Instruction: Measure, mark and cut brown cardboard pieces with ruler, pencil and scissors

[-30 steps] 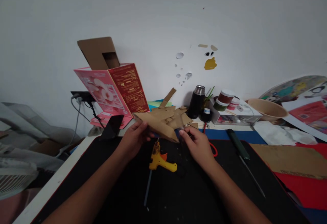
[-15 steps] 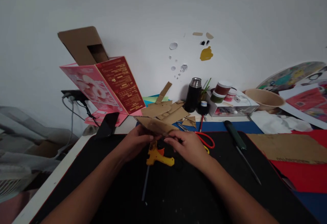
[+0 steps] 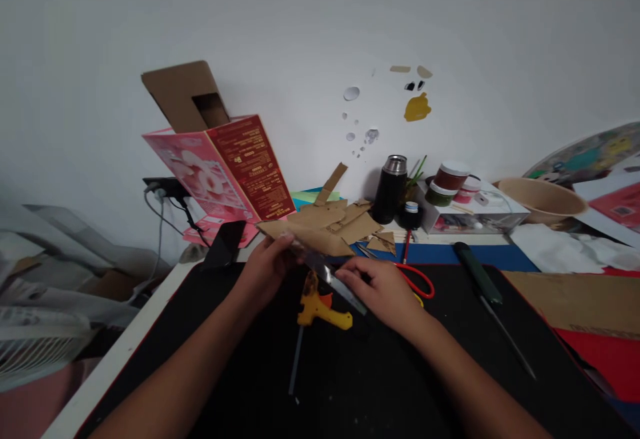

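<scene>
My left hand (image 3: 267,269) is closed on the left end of a flat brown cardboard piece (image 3: 320,240), its thumb on top. From the cardboard's near edge a shiny strip of clear tape (image 3: 323,271) runs down to the right. My right hand (image 3: 383,289) pinches this strip between thumb and fingers, and the tail of the strip hangs below them. Under the hands a yellow glue gun (image 3: 327,313) with an orange trigger lies on the black mat, a glue stick (image 3: 296,360) poking out of it. Red-handled scissors (image 3: 420,282) lie partly behind my right hand.
Cardboard scraps (image 3: 363,222) are heaped behind the hands. A black flask (image 3: 390,192) and paint jars (image 3: 450,182) stand at the back. A green-handled tool (image 3: 477,275) with a long, thin metal end lies right. Left are a phone (image 3: 225,244) and a pink-and-red folder (image 3: 250,172).
My right hand has come away from the cardboard, drawing the clear strip out to the lower right. My left hand still holds the cardboard. The view has swung slightly left.
</scene>
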`<state>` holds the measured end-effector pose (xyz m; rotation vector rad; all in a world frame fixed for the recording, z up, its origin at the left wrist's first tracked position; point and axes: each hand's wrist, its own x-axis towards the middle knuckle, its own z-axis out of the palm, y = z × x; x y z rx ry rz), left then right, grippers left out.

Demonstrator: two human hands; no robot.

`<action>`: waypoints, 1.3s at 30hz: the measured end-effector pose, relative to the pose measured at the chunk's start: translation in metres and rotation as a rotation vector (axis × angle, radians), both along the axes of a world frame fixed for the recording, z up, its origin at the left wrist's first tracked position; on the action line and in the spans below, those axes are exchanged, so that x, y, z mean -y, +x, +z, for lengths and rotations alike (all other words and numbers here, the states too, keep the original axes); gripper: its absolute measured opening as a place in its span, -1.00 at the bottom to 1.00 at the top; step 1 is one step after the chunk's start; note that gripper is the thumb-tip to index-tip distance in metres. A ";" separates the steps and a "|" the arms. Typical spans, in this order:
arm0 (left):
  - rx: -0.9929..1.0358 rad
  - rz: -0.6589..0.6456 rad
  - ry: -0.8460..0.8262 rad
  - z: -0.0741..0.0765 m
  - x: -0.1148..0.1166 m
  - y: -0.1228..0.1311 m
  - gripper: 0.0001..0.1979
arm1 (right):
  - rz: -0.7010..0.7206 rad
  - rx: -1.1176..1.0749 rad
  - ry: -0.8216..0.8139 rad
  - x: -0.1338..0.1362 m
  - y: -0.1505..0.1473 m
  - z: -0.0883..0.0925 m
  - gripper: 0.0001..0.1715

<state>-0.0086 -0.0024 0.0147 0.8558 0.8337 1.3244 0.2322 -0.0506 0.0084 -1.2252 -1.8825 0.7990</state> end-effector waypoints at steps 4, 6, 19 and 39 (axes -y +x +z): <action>0.078 0.102 0.028 0.002 -0.010 -0.009 -0.66 | -0.021 -0.183 -0.118 -0.002 -0.001 -0.001 -0.61; 0.105 0.126 0.036 0.003 -0.013 -0.012 -0.67 | -0.007 -0.285 -0.219 -0.002 -0.004 -0.001 -0.60; 0.062 0.111 0.072 0.007 -0.006 -0.008 -0.53 | -0.129 -0.577 -0.353 -0.009 0.000 -0.002 -0.31; 0.024 0.091 0.099 0.001 0.012 0.012 -0.44 | -0.291 -0.722 -0.296 -0.017 0.005 -0.013 -0.29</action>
